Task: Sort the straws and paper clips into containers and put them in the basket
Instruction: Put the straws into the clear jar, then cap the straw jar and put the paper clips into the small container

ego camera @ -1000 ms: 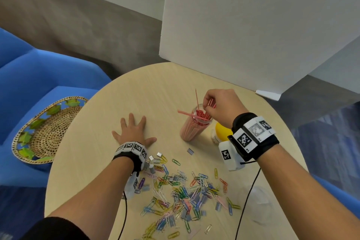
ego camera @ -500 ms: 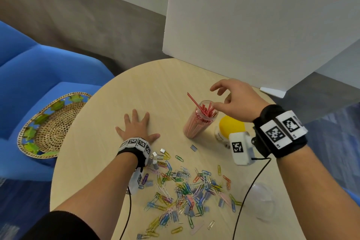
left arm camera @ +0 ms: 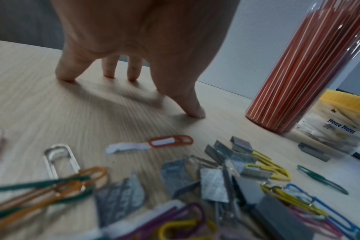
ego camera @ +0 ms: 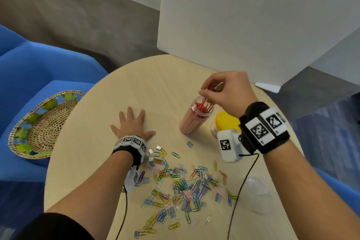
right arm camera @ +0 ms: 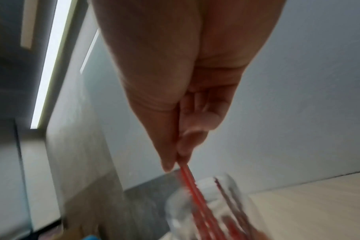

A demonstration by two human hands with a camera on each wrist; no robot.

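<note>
A tall clear jar (ego camera: pixel 192 118) packed with red straws (left arm camera: pixel 298 68) stands on the round wooden table (ego camera: pixel 97 152). My right hand (ego camera: pixel 224 91) hovers over the jar's mouth and pinches a red straw (right arm camera: pixel 190 180) whose lower end sits inside the jar (right arm camera: pixel 208 211). My left hand (ego camera: pixel 132 124) lies flat on the table left of the jar, fingers spread, fingertips (left arm camera: pixel 66 76) pressing the wood. A heap of coloured paper clips (ego camera: pixel 179 185) and grey staple blocks (left arm camera: pixel 232 155) lies in front of me. The woven basket (ego camera: pixel 39 122) rests on the blue chair at left.
A yellow-lidded container (ego camera: pixel 226 122) stands right of the straw jar, its label (left arm camera: pixel 341 128) showing. A clear lid or cup (ego camera: pixel 257 195) lies at the table's right front. A white panel (ego camera: pixel 243 15) stands behind the table. Cables run from both wrists.
My right hand, open beside the jar half a second ago, has come back over its mouth and now pinches a straw. The left hand stays flat in place.
</note>
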